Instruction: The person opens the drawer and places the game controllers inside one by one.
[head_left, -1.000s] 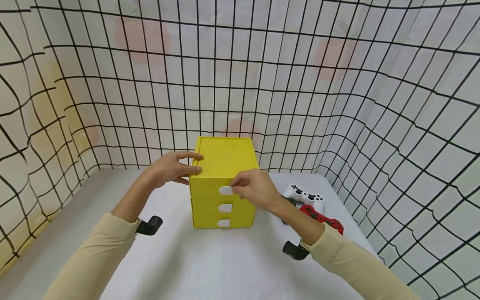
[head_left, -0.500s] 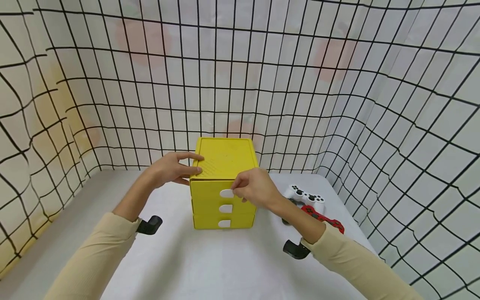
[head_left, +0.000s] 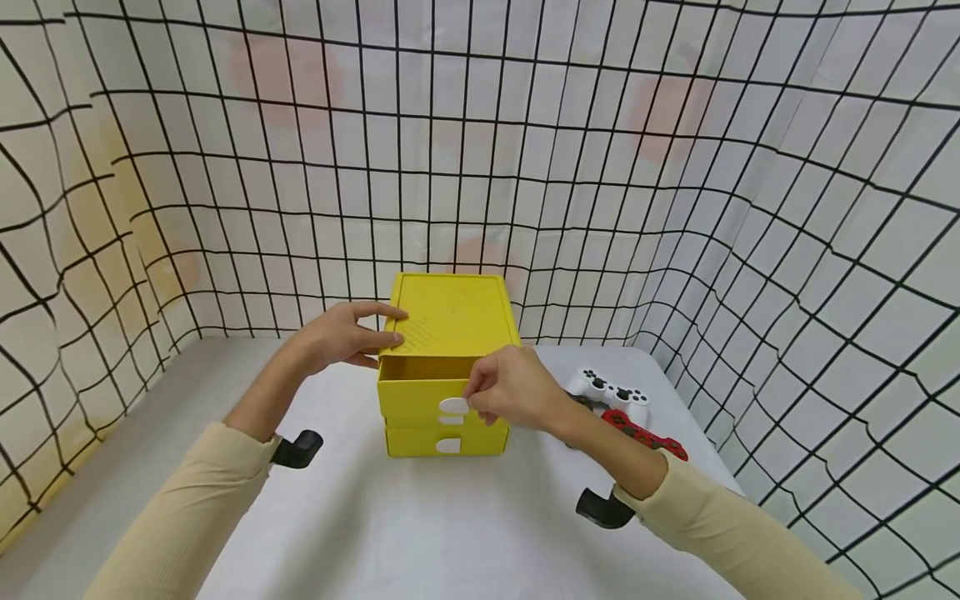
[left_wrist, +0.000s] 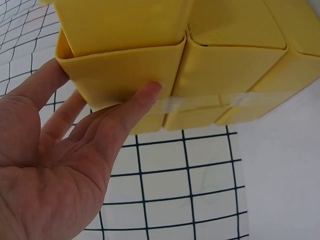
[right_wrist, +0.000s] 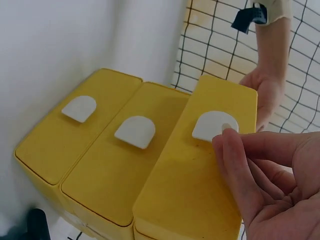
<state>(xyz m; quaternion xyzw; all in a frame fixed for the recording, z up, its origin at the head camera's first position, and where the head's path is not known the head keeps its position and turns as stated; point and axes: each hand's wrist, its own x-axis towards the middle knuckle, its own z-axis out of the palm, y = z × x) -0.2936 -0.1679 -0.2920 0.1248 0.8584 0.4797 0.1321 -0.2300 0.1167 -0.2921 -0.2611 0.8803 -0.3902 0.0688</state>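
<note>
A yellow three-drawer box [head_left: 453,312] stands at the middle of the white surface in the head view, each drawer with a white rounded tab. Its top drawer [head_left: 412,398] is partly pulled out, showing a dark gap under the lid. My right hand [head_left: 517,389] pinches the top drawer's tab [right_wrist: 210,125] between thumb and fingertip. Against the box's left side and top edge rests my left hand [head_left: 341,336], fingers extended. In the left wrist view one fingertip presses on the side wall [left_wrist: 125,75]. How deep the drawer is and what it holds is hidden.
Right of the box lie a white game controller [head_left: 609,390] and a red one [head_left: 647,435], with a dark one [head_left: 581,402] partly hidden behind my right forearm. Black grid netting [head_left: 465,150] encloses the back and sides of the surface.
The top drawer has slid from closed to partly out, toward me. My right hand has come nearer and slightly down with its tab. The left hand stays in place on the box.
</note>
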